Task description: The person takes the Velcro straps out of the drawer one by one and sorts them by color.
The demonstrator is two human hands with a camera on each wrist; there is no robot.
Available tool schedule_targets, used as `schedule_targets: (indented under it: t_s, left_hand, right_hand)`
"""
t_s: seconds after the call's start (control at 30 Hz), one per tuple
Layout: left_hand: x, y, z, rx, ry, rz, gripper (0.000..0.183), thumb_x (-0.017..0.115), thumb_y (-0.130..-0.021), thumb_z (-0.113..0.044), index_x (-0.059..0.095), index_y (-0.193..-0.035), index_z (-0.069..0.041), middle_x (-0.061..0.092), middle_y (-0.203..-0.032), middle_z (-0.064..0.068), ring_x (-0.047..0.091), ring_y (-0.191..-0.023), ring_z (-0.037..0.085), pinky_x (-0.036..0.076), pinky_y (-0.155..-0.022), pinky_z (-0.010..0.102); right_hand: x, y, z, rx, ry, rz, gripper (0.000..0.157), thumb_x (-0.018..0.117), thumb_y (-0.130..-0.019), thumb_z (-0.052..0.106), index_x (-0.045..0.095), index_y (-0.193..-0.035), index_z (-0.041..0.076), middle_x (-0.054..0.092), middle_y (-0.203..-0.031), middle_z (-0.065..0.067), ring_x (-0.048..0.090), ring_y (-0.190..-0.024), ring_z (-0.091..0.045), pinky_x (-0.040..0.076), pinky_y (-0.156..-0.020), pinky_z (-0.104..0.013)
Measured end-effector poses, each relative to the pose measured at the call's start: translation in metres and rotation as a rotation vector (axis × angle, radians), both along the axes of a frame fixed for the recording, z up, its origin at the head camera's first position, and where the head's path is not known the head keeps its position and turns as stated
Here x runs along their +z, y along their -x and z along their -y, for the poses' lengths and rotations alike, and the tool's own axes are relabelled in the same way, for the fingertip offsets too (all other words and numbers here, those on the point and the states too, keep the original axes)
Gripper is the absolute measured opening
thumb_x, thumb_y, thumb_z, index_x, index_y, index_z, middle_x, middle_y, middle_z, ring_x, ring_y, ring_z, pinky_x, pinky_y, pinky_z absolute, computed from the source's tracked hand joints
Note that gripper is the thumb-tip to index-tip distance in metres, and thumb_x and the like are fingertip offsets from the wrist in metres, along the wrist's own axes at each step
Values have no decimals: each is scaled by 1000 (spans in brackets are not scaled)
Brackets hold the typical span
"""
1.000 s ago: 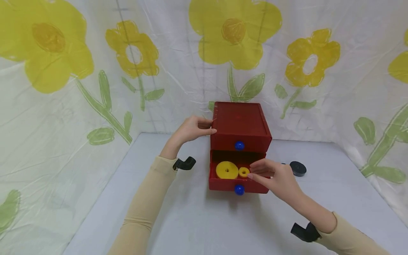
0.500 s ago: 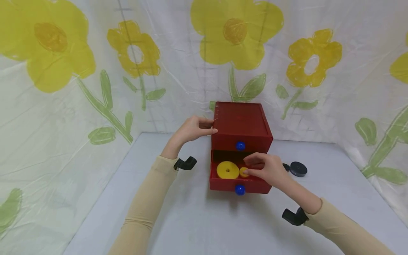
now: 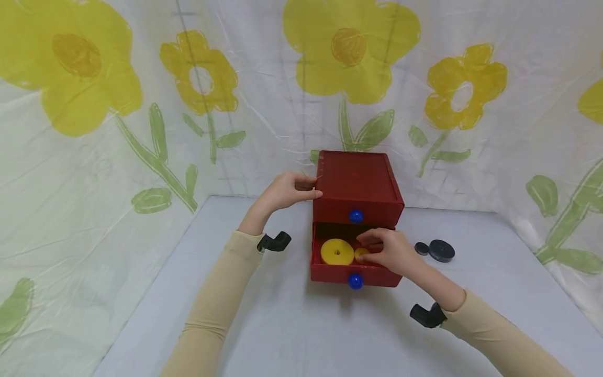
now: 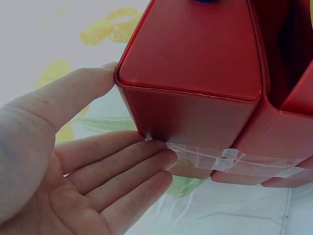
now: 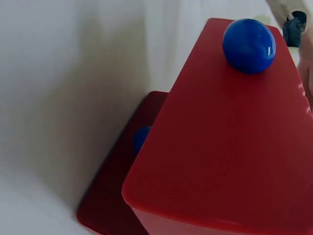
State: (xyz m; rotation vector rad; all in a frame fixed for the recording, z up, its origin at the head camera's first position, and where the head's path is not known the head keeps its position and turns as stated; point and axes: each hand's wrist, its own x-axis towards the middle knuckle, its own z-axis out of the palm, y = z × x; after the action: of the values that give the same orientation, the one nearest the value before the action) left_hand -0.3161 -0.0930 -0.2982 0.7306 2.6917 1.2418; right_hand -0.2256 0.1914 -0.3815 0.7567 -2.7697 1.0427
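A red drawer cabinet (image 3: 355, 178) with blue knobs stands at the back of the table. Below its top drawer, a pulled-out drawer (image 3: 330, 273) holds a large yellow disc (image 3: 333, 246) and a small yellow disc (image 3: 361, 252). My left hand (image 3: 285, 191) rests against the cabinet's upper left side; in the left wrist view its thumb touches the front edge and its outstretched fingers (image 4: 146, 171) touch the side. Inside the open drawer, my right hand (image 3: 388, 252) pinches the small disc, partly hiding it. The right wrist view does not show that hand.
Two black discs, one small (image 3: 421, 248) and one large (image 3: 442, 251), lie on the table (image 3: 264, 324) right of the cabinet. A curtain (image 3: 264, 104) with yellow flowers hangs behind. In the right wrist view another drawer front (image 5: 115, 186) lies in shadow behind the nearer one.
My right hand has moved left within the drawer, its thumb and fingers coming round the small yellow disc. The left hand and the cabinet have kept their places.
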Motion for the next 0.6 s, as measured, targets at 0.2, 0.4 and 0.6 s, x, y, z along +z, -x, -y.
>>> schedule_targets:
  t_s: [0.2,0.4,0.6]
  left_hand:
    - [0,0,0,-1,-5,1,59,69,-84,-43,58,-132,-10,63,-126,6,60,-113,20,52,-92,37]
    - [-1,0,1,-8,-14,6,61,70,-83,-45,58,-132,-11,62,-126,6,60,-113,20,52,-91,37]
    - [-1,0,0,-7,-18,-3,60,70,-83,-44,58,-132,-11,63,-126,6,61,-112,20,52,-91,37]
  right_hand:
    - [2,0,1,-6,-19,46,40,80,-76,15,67,-113,4,70,-106,-11,68,-97,-27,57,-79,-37]
    - [2,0,3,-30,-48,91,39,79,-77,14,67,-113,5,70,-107,-11,67,-99,-28,56,-81,-40]
    - [2,0,4,-43,-89,94,36,79,-76,13,69,-110,6,70,-106,-11,66,-99,-29,56,-81,-41]
